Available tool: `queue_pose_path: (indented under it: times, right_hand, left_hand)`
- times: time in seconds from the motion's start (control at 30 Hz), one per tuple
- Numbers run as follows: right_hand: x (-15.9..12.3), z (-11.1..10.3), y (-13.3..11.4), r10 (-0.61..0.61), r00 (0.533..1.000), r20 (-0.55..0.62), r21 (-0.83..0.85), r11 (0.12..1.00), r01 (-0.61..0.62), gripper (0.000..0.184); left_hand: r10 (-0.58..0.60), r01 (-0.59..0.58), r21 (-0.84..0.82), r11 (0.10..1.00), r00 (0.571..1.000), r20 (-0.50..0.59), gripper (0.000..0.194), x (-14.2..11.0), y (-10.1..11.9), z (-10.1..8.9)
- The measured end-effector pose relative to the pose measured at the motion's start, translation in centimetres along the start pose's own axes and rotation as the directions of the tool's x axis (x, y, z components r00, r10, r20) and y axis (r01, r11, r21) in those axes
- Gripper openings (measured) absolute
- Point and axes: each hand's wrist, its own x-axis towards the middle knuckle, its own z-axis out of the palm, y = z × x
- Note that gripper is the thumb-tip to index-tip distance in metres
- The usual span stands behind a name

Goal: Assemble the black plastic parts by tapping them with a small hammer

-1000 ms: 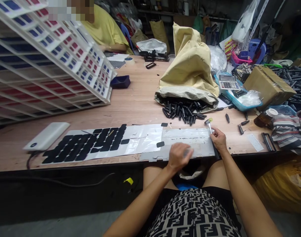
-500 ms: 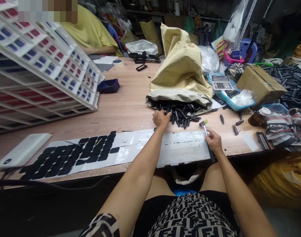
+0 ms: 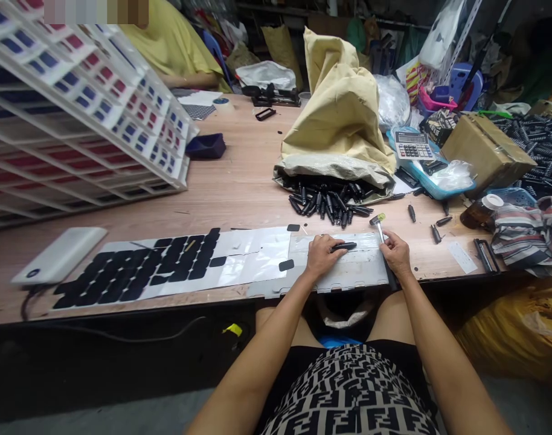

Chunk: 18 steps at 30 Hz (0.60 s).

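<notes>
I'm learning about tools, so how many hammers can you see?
1: the yellow-tipped hammer in the person's right grip, at the pale board's right end. Others could be hidden.

Two hands counted on the wearer: left hand (image 3: 322, 256), right hand (image 3: 396, 252). One hammer (image 3: 378, 224) sat in the right, one black part (image 3: 346, 246) in the left. The pile of like parts (image 3: 333, 204) at the mouth of one large sack (image 3: 342, 115) overlapped too much for a firm tally. At least three loose parts (image 3: 411, 212) lay right of the hammer. Two black patches (image 3: 285, 265) marked the right end of one white sheet (image 3: 267, 251); its left block ran to dozens. Singles noted: calculator (image 3: 413, 146), cardboard box (image 3: 488, 148), lidded jar (image 3: 479, 212), purple tray (image 3: 206, 147), tape roll (image 3: 222, 105). One co-worker (image 3: 180, 48) showed.
</notes>
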Motion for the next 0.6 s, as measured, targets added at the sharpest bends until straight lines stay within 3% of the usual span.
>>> queue_pose_path:
  times: [0.3, 0.6]
  right_hand:
    - [-0.2, 0.0, -0.1, -0.027, 1.000, 0.014, -0.031, 0.999, 0.027, 0.053]
    - [-3.8, 0.7, -2.9, -0.205, 0.966, 0.156, -0.052, 0.975, 0.215, 0.047]
  left_hand:
    - [0.003, -0.003, 0.002, 1.000, 1.000, -0.005, 0.025, 0.3, -0.2, -0.2]
    - [0.029, -0.028, 0.024, 0.999, 0.999, -0.034, 0.023, 0.4, -0.4, 0.3]
